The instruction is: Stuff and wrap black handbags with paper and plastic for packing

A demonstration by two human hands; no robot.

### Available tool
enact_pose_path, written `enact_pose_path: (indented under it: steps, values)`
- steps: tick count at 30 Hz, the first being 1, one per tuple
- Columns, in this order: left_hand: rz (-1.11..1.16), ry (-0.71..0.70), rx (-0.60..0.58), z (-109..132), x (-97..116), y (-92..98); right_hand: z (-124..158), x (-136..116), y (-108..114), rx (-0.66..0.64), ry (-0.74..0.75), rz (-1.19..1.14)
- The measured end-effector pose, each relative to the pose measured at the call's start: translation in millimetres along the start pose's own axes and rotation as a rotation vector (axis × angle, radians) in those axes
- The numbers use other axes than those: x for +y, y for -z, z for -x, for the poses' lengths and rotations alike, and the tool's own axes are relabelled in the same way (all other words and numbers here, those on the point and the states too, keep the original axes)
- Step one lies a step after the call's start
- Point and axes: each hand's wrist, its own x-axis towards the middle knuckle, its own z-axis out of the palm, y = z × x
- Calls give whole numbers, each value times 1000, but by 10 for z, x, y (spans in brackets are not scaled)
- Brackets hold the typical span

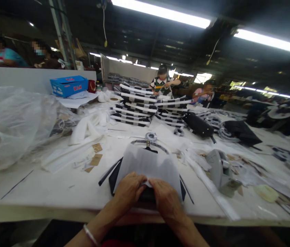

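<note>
A black handbag lies on the white table near its front edge, its wrapped handle pointing away from me. Over the bag's face is a thin white foam sheet. My left hand and my right hand meet at the sheet's near edge, thumbs and fingers pinching it where it bunches up. Dark straps stick out at the bag's sides. The palms and some fingers are hidden from view.
Stacks of black-and-white wrapped pieces stand across the table. A grey tape dispenser is at right, clear plastic at left. Beyond are a blue box, another black bag and a co-worker.
</note>
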Motion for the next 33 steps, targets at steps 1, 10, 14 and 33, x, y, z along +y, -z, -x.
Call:
enact_pose_path:
  steps: [1, 10, 14, 33]
  values:
    - [8, 0, 5, 0, -10, -14, 3, 13, -8, 24, 0, -17]
    - [-17, -112, 4, -7, -35, -25, -249, -93, 314, -295, -246, -111]
    - [-17, -119, -9, -11, -10, 14, -294, -119, 374, -395, -274, -83]
    - [-110, -161, -40, -11, -8, 18, -216, -116, 299, -338, -275, -63]
